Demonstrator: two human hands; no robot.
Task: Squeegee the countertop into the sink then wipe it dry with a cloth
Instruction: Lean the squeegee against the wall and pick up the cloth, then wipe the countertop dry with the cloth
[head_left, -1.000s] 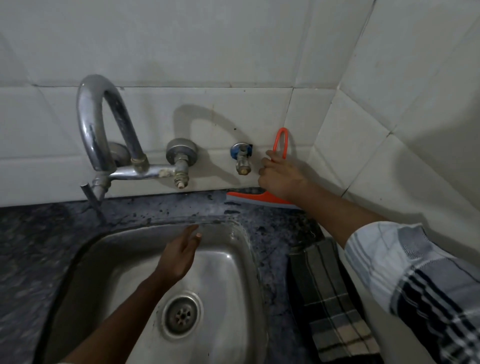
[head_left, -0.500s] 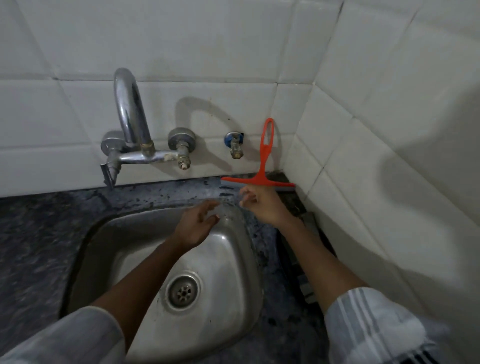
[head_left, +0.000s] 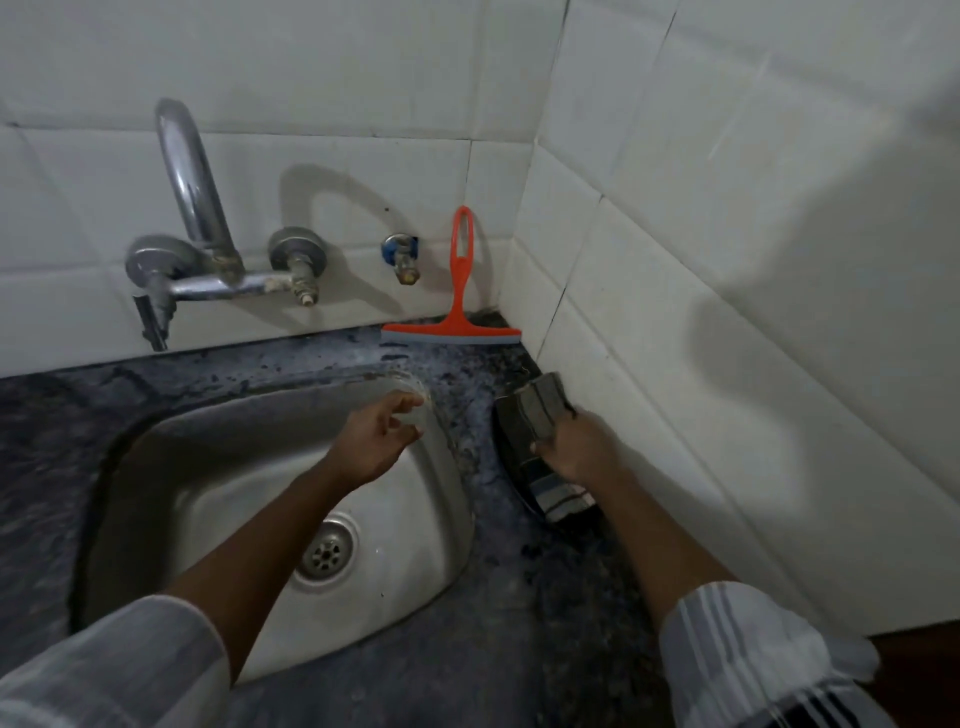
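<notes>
An orange squeegee (head_left: 458, 312) leans upright against the back wall tiles in the corner, its blade resting on the dark speckled countertop (head_left: 483, 384). Nobody holds it. My right hand (head_left: 579, 447) grips a checked cloth (head_left: 540, 410) lying on the counter by the right wall, lifting its far end. My left hand (head_left: 376, 439) hovers over the steel sink (head_left: 208, 467) near its right rim, fingers loosely apart and holding nothing.
A chrome tap (head_left: 192, 208) with two valves is fixed to the back wall above the sink. A small blue-capped valve (head_left: 402, 257) sits left of the squeegee. White tiled walls meet in the corner close on the right. The drain (head_left: 327, 553) lies mid-sink.
My right hand let go of the squeegee, left it leaning on the wall, then drew back and took hold of the cloth. My left hand stayed over the sink.
</notes>
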